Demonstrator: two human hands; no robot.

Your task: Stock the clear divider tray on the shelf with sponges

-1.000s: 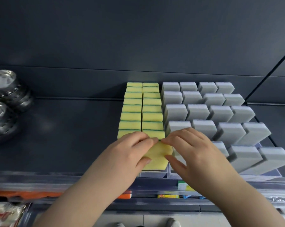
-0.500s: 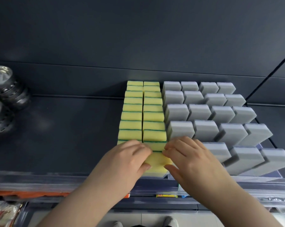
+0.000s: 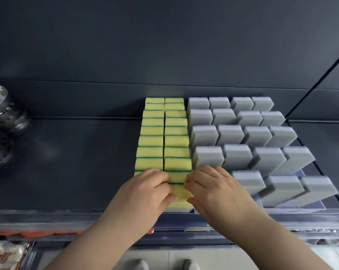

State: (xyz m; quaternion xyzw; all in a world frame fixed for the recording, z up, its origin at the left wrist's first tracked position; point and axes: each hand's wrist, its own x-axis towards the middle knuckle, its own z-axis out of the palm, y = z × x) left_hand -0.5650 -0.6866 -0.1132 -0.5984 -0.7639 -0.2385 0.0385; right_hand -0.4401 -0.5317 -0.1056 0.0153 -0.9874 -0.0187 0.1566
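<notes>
Two rows of yellow sponges [image 3: 164, 133] with green backing stand packed on edge on the dark shelf. Right of them stand several rows of grey sponges [image 3: 242, 137] in the clear divider tray [image 3: 318, 208]. At the front of the right yellow row, a yellow sponge [image 3: 181, 199] is pinched between my two hands. My left hand [image 3: 145, 193] grips its left side, fingers over the top edge. My right hand [image 3: 213, 190] holds its right side, thumb on the front face. The sponge's lower part sits behind the tray's front lip.
Stacked shiny metal bowls [image 3: 1, 121] sit at the shelf's left edge. Dark bare shelf [image 3: 77, 156] lies between the bowls and the sponges. A clear front rail [image 3: 47, 221] runs along the shelf edge, with packaged goods [image 3: 4, 252] on the level below.
Both hands have pushed the front yellow sponge from tilted to nearly upright, against the row behind it. The view has shifted slightly left.
</notes>
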